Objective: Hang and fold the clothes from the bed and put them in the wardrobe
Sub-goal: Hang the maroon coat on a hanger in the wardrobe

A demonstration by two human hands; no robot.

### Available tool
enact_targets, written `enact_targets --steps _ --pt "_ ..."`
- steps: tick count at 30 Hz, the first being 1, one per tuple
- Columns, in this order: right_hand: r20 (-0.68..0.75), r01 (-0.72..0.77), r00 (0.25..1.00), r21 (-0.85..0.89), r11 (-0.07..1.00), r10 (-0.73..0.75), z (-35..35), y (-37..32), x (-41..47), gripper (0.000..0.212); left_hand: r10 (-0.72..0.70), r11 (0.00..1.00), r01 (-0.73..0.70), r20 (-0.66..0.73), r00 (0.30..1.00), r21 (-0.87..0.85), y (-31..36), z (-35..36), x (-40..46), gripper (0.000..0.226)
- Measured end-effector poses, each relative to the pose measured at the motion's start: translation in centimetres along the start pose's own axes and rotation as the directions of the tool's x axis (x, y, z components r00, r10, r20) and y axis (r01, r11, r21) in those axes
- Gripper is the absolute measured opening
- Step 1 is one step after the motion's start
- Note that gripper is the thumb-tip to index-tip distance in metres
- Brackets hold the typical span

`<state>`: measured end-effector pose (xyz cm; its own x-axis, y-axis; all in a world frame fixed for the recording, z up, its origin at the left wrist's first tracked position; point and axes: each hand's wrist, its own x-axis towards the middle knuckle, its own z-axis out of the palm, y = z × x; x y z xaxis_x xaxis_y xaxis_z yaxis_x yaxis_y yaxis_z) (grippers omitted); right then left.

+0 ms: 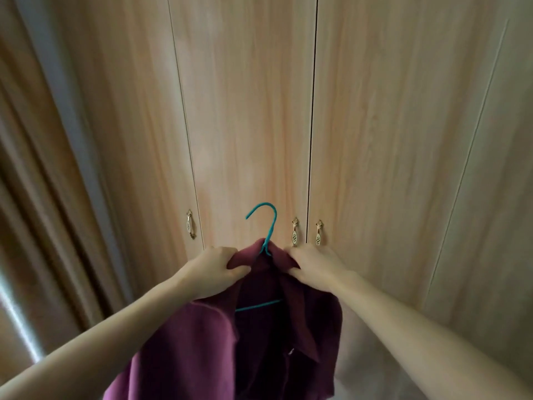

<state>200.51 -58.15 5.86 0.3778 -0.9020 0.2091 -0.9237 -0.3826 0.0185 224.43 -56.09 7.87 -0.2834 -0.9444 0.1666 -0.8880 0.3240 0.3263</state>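
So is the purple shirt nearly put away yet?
Partly. The maroon collared shirt is already on the teal wire hanger. The left hand and right hand grip its collar. The light wooden wardrobe doors are shut, so opening them and hanging it inside is left.

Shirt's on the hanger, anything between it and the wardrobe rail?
Yes: the wardrobe doors are closed right in front of the maroon shirt on its teal hanger. The left hand and right hand both grip the shirt's shoulders, so neither is free for the door handles.
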Motion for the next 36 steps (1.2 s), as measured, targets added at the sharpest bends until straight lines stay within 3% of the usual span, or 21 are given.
enact_targets --steps 5,7,10,12,15,17,19,20,23,27,31,36 --pt "0.163 0.064 0.982 0.182 0.981 -0.094 2.5 3.9 4.5 0.027 -0.124 0.99 0.121 0.03 0.992 0.071 -1.2 1.5 4.6 0.044" --pt "0.272 -0.012 0.96 0.291 0.957 -0.071 4.0 5.9 6.1 0.038 -0.174 0.985 0.173 0.091 0.98 0.019 -1.4 2.4 6.5 0.047" --pt "0.461 -0.094 0.886 0.279 0.956 -0.047 5.4 8.5 8.8 0.053 -0.224 0.968 0.237 0.147 0.963 -0.08 -1.6 4.2 8.8 0.051" --pt "0.539 -0.175 0.842 0.298 0.938 -0.014 6.1 10.2 10.6 0.049 -0.253 0.96 0.268 0.153 0.955 -0.087 -1.9 5.2 9.7 0.048" --pt "0.387 -0.379 0.897 0.422 0.824 0.215 8.1 12.8 12.9 0.033 -0.285 0.956 0.29 0.102 0.953 -0.036 -2.8 6.4 10.0 0.04" --pt "0.211 -0.462 0.886 0.459 0.759 0.412 9.7 14.4 14.1 0.049 -0.296 0.954 0.298 0.065 0.953 -0.027 -3.2 7.2 9.9 0.034" --pt "0.104 -0.482 0.857 0.507 0.715 0.505 11.1 15.1 15.1 0.04 -0.295 0.955 0.295 0.022 0.955 -0.038 -3.3 8.1 9.4 0.029" --pt "0.079 -0.491 0.841 0.528 0.693 0.535 11.5 15.2 15.5 0.029 -0.293 0.955 0.292 -0.001 0.956 -0.042 -3.4 8.6 9.1 0.028" --pt "0.059 -0.531 0.77 0.611 0.587 0.635 12.7 15.5 16.7 0.024 -0.278 0.959 0.273 -0.077 0.957 -0.073 -3.5 10.0 8.2 0.036" --pt "0.044 -0.564 0.608 0.727 0.392 0.793 13.6 15.8 16.4 0.033 -0.298 0.95 0.281 -0.135 0.945 -0.133 -3.9 10.4 7.5 0.044" --pt "0.036 -0.528 0.634 0.75 0.399 0.772 13.4 15.7 16.1 0.015 -0.347 0.93 0.316 -0.164 0.923 -0.186 -3.5 10.1 7.3 0.037" --pt "0.036 -0.549 0.667 0.699 0.458 0.744 13.1 14.9 14.8 0.01 -0.374 0.918 0.339 -0.167 0.912 -0.206 -2.0 10.7 6.0 0.029"
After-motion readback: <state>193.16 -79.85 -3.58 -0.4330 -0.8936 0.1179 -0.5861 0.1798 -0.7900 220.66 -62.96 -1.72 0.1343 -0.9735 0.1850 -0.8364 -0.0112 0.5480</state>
